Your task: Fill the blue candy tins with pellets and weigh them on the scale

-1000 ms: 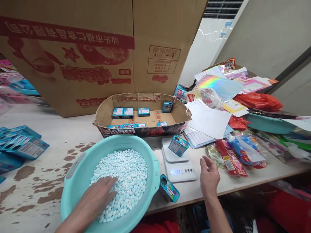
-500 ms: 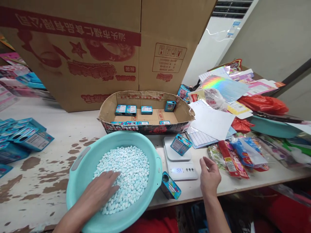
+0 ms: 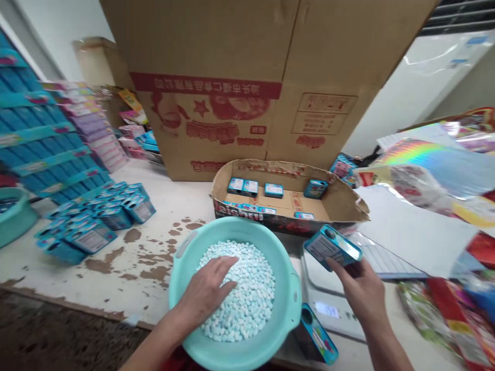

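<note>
My left hand point(image 3: 211, 286) rests over the pale blue and white candies point(image 3: 251, 288) in a turquoise basin point(image 3: 292, 288), fingers stretched and thumb apart. With my right hand point(image 3: 361, 286) I grip a small blue candy box point(image 3: 328, 247), fingers behind it and thumb in front. A round dark hole shows in the box's top. It is tilted over the plate of a white digital scale point(image 3: 338, 314), whose display is lit. Between basin and scale leans a second blue candy box point(image 3: 315, 335), also with a round hole.
Behind the basin, a low cut-down carton point(image 3: 328, 206) holds several blue boxes. A big cardboard box point(image 3: 240, 46) stands at the back. Many blue boxes point(image 3: 104, 216) cluster at the left, near tall stacked displays point(image 3: 42, 123). Papers point(image 3: 413, 226) and candy packets point(image 3: 444, 304) crowd the right.
My right hand has moved from beside the scale to the box on it and now grips it. My left hand stays over the candies. The view has swung left.
</note>
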